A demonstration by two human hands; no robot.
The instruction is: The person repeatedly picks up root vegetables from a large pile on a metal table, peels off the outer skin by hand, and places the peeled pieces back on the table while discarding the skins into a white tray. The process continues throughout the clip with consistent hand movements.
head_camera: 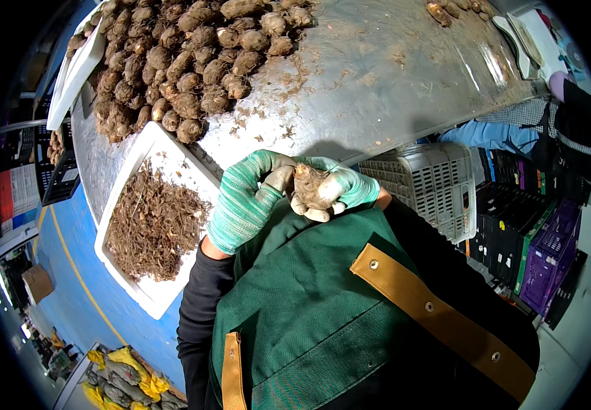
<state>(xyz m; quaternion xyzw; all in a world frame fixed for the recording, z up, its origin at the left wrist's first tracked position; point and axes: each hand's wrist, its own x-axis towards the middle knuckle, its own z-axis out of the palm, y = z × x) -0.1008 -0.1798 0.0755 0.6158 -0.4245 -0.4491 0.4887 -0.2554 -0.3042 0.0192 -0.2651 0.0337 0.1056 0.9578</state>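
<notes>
A small brown taro corm (311, 185) with a pale tip sits in my right hand (354, 187), whose gloved fingers curl under and around it. At the corm's left edge, my left hand (246, 197) pinches with thumb and forefinger; any fibre between those fingertips is too small to make out. Both hands wear green-and-white knit gloves with pale coated fingers. They are in front of my green apron (316, 287), near the edge of the metal table (377, 77). Left of my hands, a white tray (154, 136) contains a heap of brown fibrous peelings (152, 225).
A large pile of hairy taro corms (188, 61) covers the table's far left. Several more corms (438, 14) lie at the far right. A grey slotted plastic crate (438, 189) stands right of me, beside purple crates (551, 251). Another person's blue sleeve (495, 137) shows at the right.
</notes>
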